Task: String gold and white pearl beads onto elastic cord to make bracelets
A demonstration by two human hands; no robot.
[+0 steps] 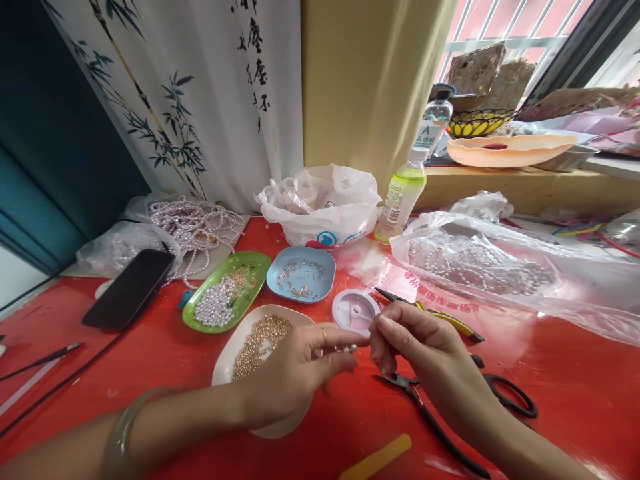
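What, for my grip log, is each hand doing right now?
Left hand: partly closed, holding pearl-like beads.
Right hand: pinched closed; cannot tell what, if anything, it holds.

A few small, shiny, pale beads (347,348) sit close together between the thumb and fingers of the left hand (295,373), just below and right of the frame's middle, too blurred for me to count.

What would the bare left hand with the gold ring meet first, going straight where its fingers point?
Likely the bare right hand, its pinched fingers just ahead of the left hand; depth is unclear in this one view.
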